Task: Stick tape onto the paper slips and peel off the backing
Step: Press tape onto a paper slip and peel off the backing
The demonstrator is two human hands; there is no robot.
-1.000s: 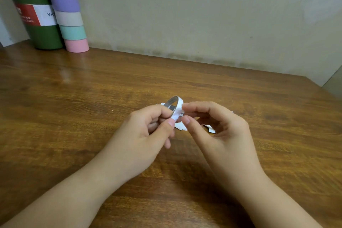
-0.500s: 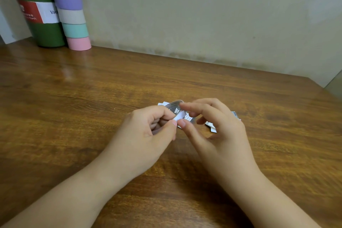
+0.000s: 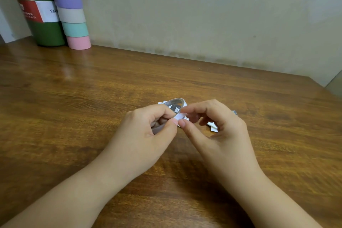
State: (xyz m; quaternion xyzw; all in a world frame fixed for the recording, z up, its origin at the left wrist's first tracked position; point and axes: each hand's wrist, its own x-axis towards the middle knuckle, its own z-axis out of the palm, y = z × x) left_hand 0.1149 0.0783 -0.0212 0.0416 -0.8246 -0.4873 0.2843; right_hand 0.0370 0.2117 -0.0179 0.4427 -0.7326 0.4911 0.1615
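Right now you hold the tape roll [image 3: 174, 105] in both hands just above the wooden table [image 3: 92, 98].

Your left hand [image 3: 146, 133] curls round the roll, thumb pressed on its outer face and fingers hooked through the core. Your right hand [image 3: 216, 131] pinches the white loose end of the tape [image 3: 180, 116] between thumb and forefinger, thumb tips almost meeting; the other fingers are loosely bent. Whether that end has lifted off the roll is hard to tell through the blur. Paper slips [image 3: 212, 127] lie on the table under and behind your right hand, partly hidden. At the far left corner a green bottle [image 3: 35, 5] stands against a pastel stack of tape rolls [image 3: 71, 9].
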